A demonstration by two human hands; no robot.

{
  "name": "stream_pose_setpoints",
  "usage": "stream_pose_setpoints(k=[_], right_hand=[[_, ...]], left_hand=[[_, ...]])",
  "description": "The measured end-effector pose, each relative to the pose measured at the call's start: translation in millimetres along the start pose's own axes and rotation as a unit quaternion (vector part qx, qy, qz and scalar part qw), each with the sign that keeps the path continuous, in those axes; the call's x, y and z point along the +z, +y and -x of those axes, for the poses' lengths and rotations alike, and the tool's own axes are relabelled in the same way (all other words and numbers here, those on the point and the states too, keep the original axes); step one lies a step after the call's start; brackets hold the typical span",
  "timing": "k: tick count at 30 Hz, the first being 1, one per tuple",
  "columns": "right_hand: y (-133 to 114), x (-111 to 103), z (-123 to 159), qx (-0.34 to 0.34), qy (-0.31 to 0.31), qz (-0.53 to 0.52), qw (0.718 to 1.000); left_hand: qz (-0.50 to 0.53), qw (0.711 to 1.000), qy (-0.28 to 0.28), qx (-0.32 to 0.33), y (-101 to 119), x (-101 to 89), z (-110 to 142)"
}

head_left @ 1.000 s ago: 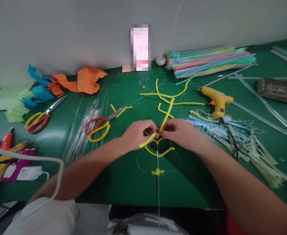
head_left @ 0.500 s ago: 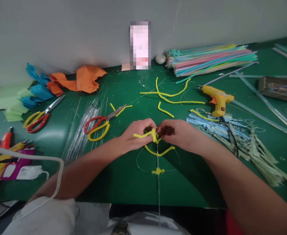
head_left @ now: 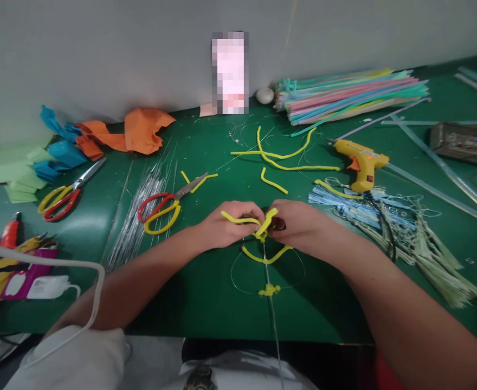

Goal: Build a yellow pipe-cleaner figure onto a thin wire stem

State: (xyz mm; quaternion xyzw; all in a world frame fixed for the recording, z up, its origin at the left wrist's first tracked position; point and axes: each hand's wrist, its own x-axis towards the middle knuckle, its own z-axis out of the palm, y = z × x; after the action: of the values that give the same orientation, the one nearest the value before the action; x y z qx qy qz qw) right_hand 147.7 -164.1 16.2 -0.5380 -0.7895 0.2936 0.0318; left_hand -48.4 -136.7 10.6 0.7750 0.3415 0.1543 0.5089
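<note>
My left hand (head_left: 236, 223) is closed, pinching a yellow pipe cleaner (head_left: 238, 219) where it meets a thin wire stem (head_left: 269, 271). Opposite it, my right hand (head_left: 293, 222) is closed too, its fingertips at the same joint, by an upright yellow end. The fingers partly hide the joint. Lower on the stem are a curved yellow pipe cleaner (head_left: 266, 260), a thin wire loop (head_left: 233, 276) and a small yellow knotted piece (head_left: 270, 290). The stem runs down past the table's front edge.
Red-and-yellow scissors (head_left: 161, 214) lie over thin wires (head_left: 135, 216) at left; a second pair of scissors (head_left: 62, 200) is farther left. Loose yellow pipe cleaners (head_left: 287, 165) lie ahead. A yellow glue gun (head_left: 362, 165), tassels (head_left: 425, 244) and a pipe-cleaner bundle (head_left: 352, 97) are at right.
The long yellow end that stood up between my hands has bent down and toward me, then shows upright and short at my right fingertips. The stem's lower end has swung right.
</note>
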Motion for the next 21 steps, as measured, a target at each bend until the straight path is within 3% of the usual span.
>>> stream_pose_setpoints(k=[12,21], right_hand=[[1.2,1.2,0.0,0.009,0.007,-0.007,1.0],[0.5,0.3,-2.7,0.007,0.0,0.016,1.0]], left_hand=[[-0.143,0.969,-0.119,0.165,-4.3,-13.8,1.5],[-0.273,0.948,-0.048,0.158,0.8,5.8,3.1]])
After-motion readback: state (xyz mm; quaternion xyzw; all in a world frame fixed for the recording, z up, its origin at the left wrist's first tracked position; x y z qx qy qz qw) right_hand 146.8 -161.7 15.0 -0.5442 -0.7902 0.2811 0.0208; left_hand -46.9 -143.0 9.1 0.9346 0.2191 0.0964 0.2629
